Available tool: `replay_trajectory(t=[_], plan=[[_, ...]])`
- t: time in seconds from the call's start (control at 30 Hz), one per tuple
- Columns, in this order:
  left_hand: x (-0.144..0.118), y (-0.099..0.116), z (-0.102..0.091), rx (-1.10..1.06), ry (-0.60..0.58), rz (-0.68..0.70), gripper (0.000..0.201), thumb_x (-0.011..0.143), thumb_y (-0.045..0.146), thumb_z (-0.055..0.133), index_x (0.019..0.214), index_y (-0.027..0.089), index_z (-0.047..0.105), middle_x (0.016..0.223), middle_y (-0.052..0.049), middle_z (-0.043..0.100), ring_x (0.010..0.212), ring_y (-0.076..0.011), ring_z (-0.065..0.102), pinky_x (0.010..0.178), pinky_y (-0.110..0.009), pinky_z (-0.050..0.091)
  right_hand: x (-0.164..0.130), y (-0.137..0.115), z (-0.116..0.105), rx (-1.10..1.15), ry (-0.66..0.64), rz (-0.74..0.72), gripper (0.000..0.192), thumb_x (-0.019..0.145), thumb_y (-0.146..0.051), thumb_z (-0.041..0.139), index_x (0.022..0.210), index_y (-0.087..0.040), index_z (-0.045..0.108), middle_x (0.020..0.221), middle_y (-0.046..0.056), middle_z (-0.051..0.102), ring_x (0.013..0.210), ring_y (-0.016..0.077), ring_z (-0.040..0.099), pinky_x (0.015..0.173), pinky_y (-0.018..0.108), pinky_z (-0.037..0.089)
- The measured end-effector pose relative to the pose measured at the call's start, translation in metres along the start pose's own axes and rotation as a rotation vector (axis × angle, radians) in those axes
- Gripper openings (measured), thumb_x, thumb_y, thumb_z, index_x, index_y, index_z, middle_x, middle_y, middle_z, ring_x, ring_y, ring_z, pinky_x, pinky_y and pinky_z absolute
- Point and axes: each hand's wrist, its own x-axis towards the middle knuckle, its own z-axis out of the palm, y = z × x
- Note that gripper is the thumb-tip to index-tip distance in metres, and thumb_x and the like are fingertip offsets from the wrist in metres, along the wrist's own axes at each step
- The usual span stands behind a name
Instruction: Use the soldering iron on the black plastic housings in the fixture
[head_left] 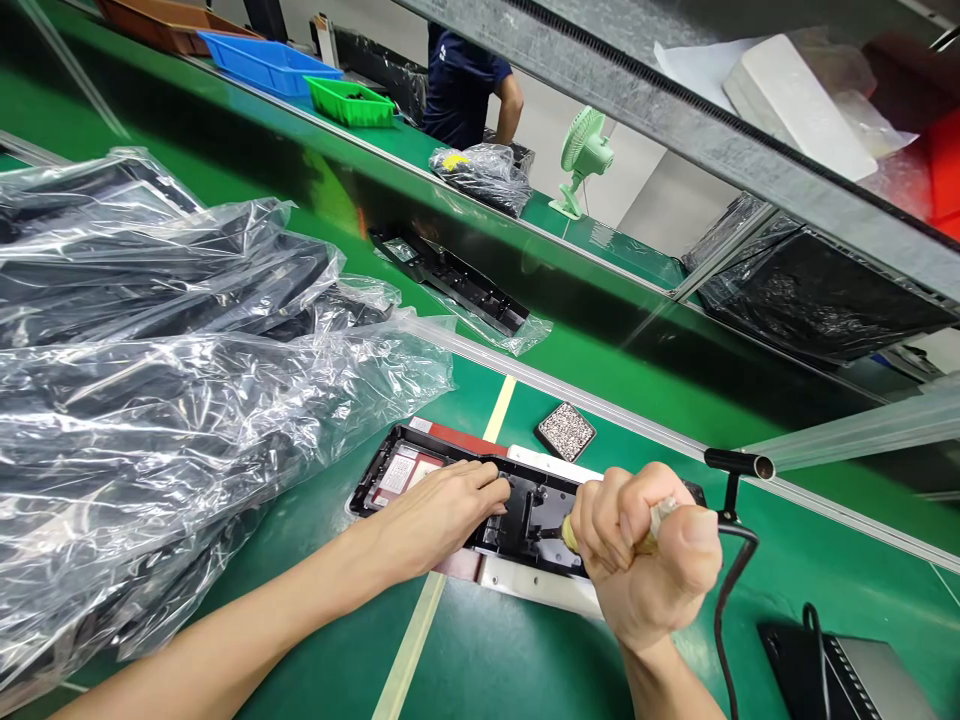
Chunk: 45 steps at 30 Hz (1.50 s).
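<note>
In the head view, the person's right hand (645,545) was clenched around a tool with a yellowish handle and a thin dark tip (568,533), its thumb uppermost. The left hand (465,495) lay across a long, shallow black plastic housing (525,515), fingers bent down into it; whether they pinched anything could not be told. The housing sat open side up on a fixture of silver metal and reddish-brown plates (540,585), on a glossy green bench top (540,660), and the tool's tip pointed down into it, just right of the left fingertips. A white printed label (396,474) showed at the housing's left end.

Just beyond the fixture was a small square black tray of speckled silvery pieces (566,432). A large heap of dark panels in clear plastic wrap (187,400) filled the left. Past the aluminium edge rail (645,413), a second long black plastic part (465,285) lay on clear film. Farther back were a pale green fan (585,155) and a co-worker in a dark shirt (465,85).
</note>
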Motion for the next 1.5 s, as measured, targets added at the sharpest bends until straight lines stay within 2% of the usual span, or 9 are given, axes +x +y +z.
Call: replay_trajectory(t=[1.07, 1.5], plan=[[0.0019, 0.0008, 0.0, 0.014, 0.014, 0.013, 0.02, 0.104, 0.015, 0.042, 0.088, 0.018, 0.053, 0.087, -0.001, 0.055, 0.077, -0.0175, 0.053, 0.068, -0.032, 0.04, -0.001, 0.0004, 0.0024, 0.001, 0.016, -0.014, 0.047, 0.09, -0.051, 0.058, 0.056, -0.021, 0.045, 0.043, -0.008, 0.029, 0.036, 0.0068, 0.025, 0.034, 0.019, 0.023], [0.0003, 0.0, 0.0012, 0.024, 0.025, 0.025, 0.02, 0.104, 0.015, 0.041, 0.088, 0.018, 0.052, 0.086, -0.001, 0.054, 0.075, -0.0171, 0.052, 0.067, -0.032, 0.039, -0.0005, -0.0009, 0.0011, -0.029, -0.02, -0.006, 0.048, 0.091, -0.053, 0.057, 0.057, -0.021, 0.045, 0.043, -0.008, 0.029, 0.036, 0.0072, 0.026, 0.035, 0.019, 0.024]])
